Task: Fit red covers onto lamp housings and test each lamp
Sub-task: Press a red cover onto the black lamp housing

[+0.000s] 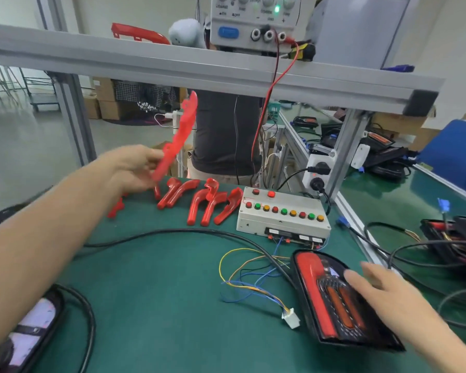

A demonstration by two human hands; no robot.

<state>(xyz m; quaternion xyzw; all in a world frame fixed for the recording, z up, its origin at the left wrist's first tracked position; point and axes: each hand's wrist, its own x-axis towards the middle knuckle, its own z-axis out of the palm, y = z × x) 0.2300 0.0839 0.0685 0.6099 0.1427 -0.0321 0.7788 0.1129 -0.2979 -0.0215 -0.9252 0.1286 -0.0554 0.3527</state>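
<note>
Red cover (176,141) is lifted off the row of spare covers (199,201) at the back of the green table (159,292); I've got my left hand (135,168) pinching its lower end, held upright to carry. Right hand (382,289) lies flat, fingers straight, on the lamp housing (331,300) to steady it for fitting. Button test box (283,214) sits just behind, its loose connector (291,319) unplugged.

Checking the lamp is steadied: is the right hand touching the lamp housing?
Touching. The head view shows the right hand lying with straight fingers on the lamp housing, no gap visible between them.
</note>
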